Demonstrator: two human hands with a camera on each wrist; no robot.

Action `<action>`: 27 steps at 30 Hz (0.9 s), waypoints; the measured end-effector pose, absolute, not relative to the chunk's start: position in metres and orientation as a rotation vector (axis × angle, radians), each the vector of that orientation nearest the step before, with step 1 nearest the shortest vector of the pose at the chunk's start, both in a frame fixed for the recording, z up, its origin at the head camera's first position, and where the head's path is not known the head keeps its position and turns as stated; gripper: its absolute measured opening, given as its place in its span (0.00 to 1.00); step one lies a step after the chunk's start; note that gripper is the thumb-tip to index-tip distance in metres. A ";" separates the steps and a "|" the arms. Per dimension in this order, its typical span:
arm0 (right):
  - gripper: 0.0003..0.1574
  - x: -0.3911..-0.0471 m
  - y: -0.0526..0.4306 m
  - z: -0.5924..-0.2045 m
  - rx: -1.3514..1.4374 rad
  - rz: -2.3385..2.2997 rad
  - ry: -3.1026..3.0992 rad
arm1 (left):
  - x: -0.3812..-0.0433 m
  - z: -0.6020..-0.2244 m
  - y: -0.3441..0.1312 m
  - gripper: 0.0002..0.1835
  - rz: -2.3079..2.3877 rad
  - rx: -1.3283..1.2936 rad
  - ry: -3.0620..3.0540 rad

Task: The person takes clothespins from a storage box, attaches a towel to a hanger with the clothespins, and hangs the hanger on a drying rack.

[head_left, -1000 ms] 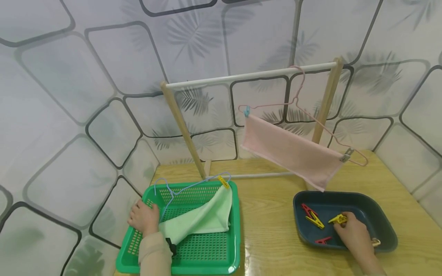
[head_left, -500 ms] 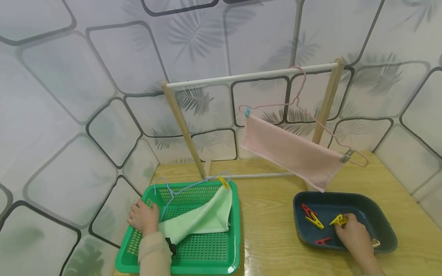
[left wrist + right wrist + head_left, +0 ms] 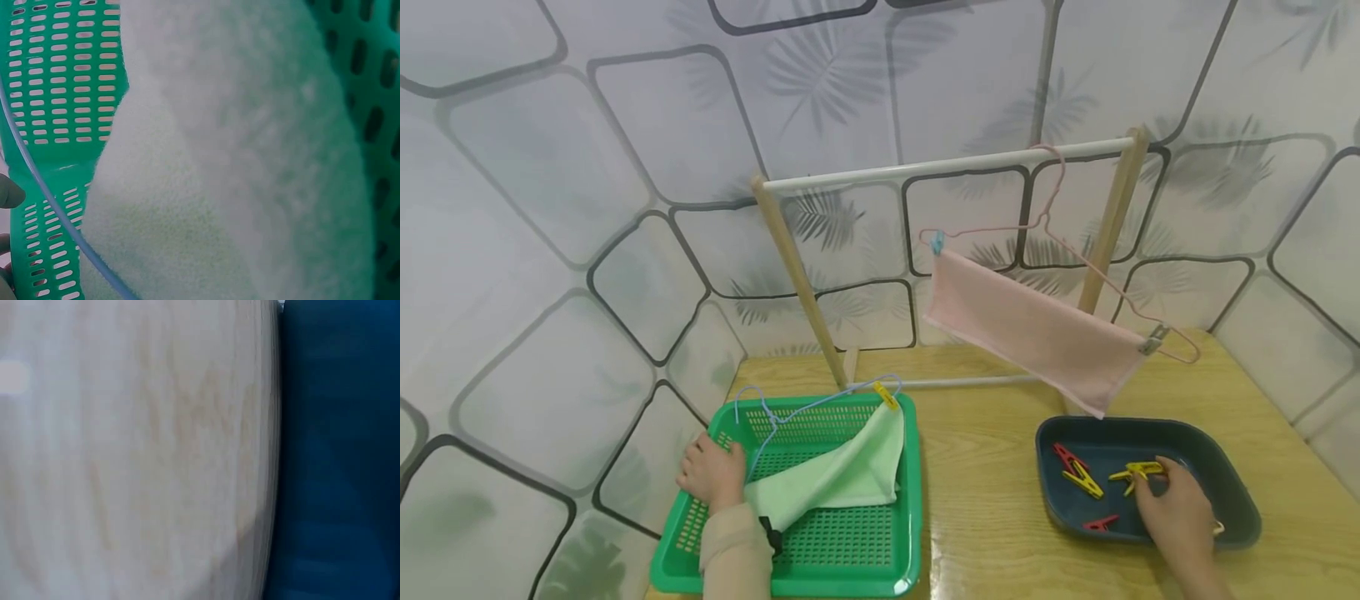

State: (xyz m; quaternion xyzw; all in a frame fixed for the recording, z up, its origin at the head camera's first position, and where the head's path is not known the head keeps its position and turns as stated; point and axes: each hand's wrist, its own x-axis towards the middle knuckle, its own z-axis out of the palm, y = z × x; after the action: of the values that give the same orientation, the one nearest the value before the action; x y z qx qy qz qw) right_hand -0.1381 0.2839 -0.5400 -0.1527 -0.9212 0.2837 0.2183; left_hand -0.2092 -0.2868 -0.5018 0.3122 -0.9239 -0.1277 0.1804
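Note:
My left hand (image 3: pixel 713 473) grips the left rim of a green plastic basket (image 3: pixel 913 500), its thumb (image 3: pixel 9 192) on the inner side in the left wrist view. In the basket lies a pale green towel (image 3: pixel 827 483), pegged by a yellow clothespin (image 3: pixel 886 395) to a light blue hanger (image 3: pixel 820 403). A black clip (image 3: pixel 772 535) is near my left sleeve. Over a dark blue tray (image 3: pixel 1131 423), my right hand (image 3: pixel 1176 504) pinches a yellow clothespin (image 3: pixel 1144 468) that overlaps more yellow plastic. Red and yellow clothespins (image 3: pixel 1081 479) and another red clothespin (image 3: pixel 1101 523) lie to its left.
Behind stands a drying rack with a white rod (image 3: pixel 940 162) and wooden posts (image 3: pixel 797 275). A pink hanger (image 3: pixel 1048 218) on the rod carries a pink towel (image 3: pixel 1030 321) over the tray's back edge. The wooden table (image 3: pixel 981 467) stretches between basket and tray.
My right hand has shifted slightly within the tray, turning the yellow clothespin more level. My left hand has stayed on the basket rim.

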 end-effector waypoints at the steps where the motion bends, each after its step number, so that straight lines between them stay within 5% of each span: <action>1: 0.25 -0.137 0.283 -0.540 -0.434 0.776 -2.533 | -0.209 -0.502 -0.287 0.25 -0.357 0.880 -2.611; 20: 0.28 -0.134 0.283 -0.541 -0.376 0.743 -2.635 | -0.210 -0.498 -0.285 0.24 -0.391 0.863 -2.578; 27: 0.26 -0.133 0.284 -0.543 -0.399 0.752 -2.646 | -0.211 -0.498 -0.282 0.14 -0.493 0.739 -2.456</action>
State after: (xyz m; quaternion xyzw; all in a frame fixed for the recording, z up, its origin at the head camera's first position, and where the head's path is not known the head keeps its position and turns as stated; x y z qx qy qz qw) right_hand -0.1332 0.2843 -0.5428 -0.1413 -0.9364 0.2660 0.1799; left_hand -0.2114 -0.2823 -0.4981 0.2732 -0.9076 -0.1821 0.2619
